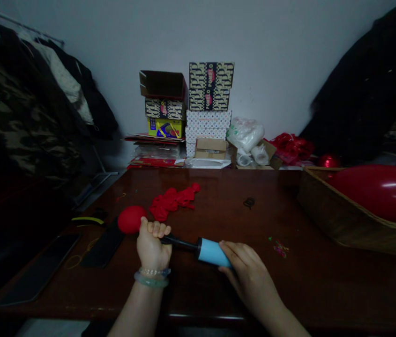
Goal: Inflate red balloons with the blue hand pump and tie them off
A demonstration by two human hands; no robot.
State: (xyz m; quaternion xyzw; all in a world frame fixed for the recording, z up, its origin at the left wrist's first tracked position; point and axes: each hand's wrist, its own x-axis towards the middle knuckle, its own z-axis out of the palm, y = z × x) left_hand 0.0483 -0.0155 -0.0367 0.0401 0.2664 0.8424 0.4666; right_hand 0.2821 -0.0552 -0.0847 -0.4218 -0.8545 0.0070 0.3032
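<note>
A blue and black balloon pump [213,252] lies across between my two hands above the table. My left hand [153,245] is closed around the pump's black front end and the neck of a small, partly inflated red balloon [130,220]. That fist hides the nozzle and the balloon's mouth. My right hand [245,267] is wrapped over the rear of the pump's blue barrel. Just beyond my left hand lies a heap of limp red balloons [171,201]. Two bracelets circle my left wrist.
On the brown table [212,215] a wicker basket [355,229] holds a big red balloon [387,192] at right. Small colourful bands [281,249] and a black loop [249,202] lie nearer the middle. Left are two dark flat slabs [43,267]. Boxes [208,124] are stacked behind.
</note>
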